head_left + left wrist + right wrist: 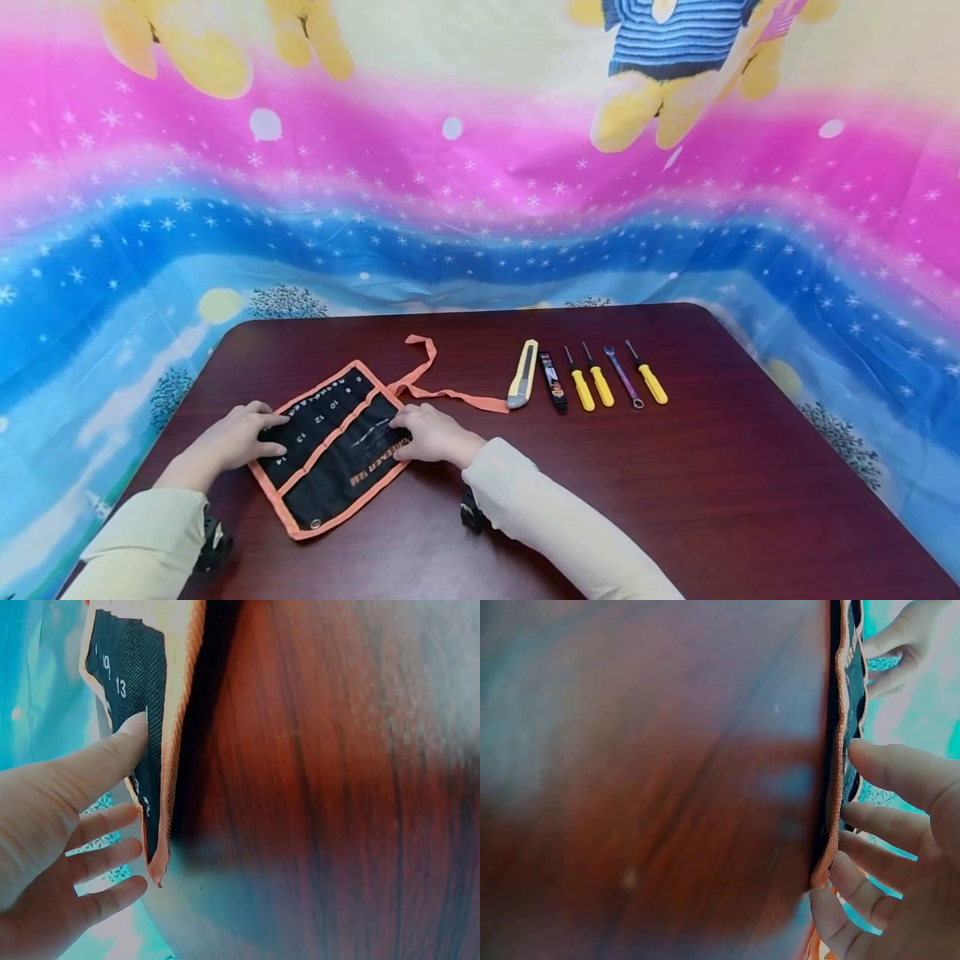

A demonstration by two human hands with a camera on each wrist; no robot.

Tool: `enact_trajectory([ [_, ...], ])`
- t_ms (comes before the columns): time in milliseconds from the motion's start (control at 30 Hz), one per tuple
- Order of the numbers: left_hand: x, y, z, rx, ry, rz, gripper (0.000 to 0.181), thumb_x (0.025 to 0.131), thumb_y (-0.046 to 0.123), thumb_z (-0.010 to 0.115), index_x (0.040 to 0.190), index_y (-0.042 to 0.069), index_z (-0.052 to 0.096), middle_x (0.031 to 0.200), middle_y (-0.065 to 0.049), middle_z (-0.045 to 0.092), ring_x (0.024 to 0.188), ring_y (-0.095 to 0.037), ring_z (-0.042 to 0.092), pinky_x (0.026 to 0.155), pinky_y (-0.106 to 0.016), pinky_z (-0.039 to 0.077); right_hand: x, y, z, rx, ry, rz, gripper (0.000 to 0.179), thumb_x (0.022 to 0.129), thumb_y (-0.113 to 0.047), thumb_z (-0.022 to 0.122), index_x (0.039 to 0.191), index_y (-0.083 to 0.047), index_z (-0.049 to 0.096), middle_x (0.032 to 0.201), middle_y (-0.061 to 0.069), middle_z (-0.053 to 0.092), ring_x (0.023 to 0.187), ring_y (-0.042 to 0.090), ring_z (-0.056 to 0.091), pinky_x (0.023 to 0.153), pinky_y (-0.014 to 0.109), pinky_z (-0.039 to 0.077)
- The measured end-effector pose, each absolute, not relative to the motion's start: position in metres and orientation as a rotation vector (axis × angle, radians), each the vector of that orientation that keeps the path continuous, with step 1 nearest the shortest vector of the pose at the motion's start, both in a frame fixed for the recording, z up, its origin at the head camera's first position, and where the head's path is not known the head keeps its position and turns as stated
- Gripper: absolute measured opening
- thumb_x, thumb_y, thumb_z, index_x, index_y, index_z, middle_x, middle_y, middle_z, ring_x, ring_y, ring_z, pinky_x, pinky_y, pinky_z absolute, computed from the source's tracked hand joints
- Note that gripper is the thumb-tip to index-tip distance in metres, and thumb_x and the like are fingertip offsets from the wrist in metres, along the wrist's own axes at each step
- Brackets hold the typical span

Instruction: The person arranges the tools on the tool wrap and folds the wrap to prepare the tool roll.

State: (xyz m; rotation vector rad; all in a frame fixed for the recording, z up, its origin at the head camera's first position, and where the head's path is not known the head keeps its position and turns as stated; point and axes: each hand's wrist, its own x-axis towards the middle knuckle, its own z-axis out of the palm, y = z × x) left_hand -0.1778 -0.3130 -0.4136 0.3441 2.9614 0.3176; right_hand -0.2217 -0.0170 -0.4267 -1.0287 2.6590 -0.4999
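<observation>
A black tool pouch (330, 479) with orange trim lies spread on the table, its pockets topped by white printed numbers. An orange tie strap (457, 395) trails from its far right side. My left hand (232, 437) rests on the pouch's left side; in the left wrist view the thumb (131, 735) touches the black fabric and the fingers spread at the edge. At the right side, my right hand (431, 433) touches the pouch with loosely bent fingers. The right wrist view shows that thumb (877, 757) on its face and fingertips right at the orange border (832, 847).
Right of the strap, a yellow utility knife (522, 373), a narrow black case (553, 382), two yellow-handled screwdrivers (581, 387) (600, 385), a combination wrench (624, 377) and another screwdriver (651, 382) lie in a row. The dark wooden table (675, 500) meets a printed curtain (480, 275) behind.
</observation>
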Motion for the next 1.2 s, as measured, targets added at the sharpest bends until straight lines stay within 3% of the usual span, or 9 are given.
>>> enact_trajectory([
  [133,-0.18,-0.311,-0.416,0.354,2.953,0.368,0.052,0.076,0.029,0.074,0.114,-0.005,0.061,0.122,-0.034,0.043,0.109,-0.051,0.042,0.084,-0.059,0.039,-0.226,-0.013,-0.425,-1.012,2.667,-0.497,0.045,0.083,-0.026,0.07,0.124,-0.011,0.059,0.13,0.003,0.049,0.115,0.017,0.045,0.093,0.028,0.04],
  [333,-0.181,-0.308,-0.42,0.36,2.951,0.434,0.055,0.077,0.031,0.073,0.114,-0.006,0.059,0.124,-0.037,0.041,0.11,-0.052,0.042,0.086,-0.06,0.037,-0.229,-0.006,-0.423,-0.984,2.694,-0.483,0.044,0.083,-0.027,0.069,0.124,-0.011,0.06,0.132,0.003,0.048,0.12,0.018,0.043,0.095,0.031,0.039],
  [1000,-0.175,-0.285,-0.416,0.394,2.996,0.396,0.068,0.074,0.029,0.076,0.127,-0.005,0.051,0.12,-0.034,0.044,0.105,-0.049,0.047,0.083,-0.057,0.041,-0.244,0.012,-0.425,-0.953,2.704,-0.561,0.044,0.082,-0.025,0.071,0.12,-0.005,0.061,0.127,0.009,0.049,0.114,0.019,0.048,0.092,0.028,0.041],
  [1200,-0.172,-0.271,-0.415,0.36,2.983,0.362,0.061,0.073,0.027,0.077,0.121,-0.005,0.057,0.12,-0.03,0.046,0.103,-0.042,0.051,0.084,-0.054,0.043,-0.247,0.017,-0.425,-0.921,2.693,-0.582,0.049,0.081,-0.029,0.072,0.121,-0.004,0.06,0.121,0.007,0.048,0.106,0.016,0.048,0.089,0.026,0.042],
])
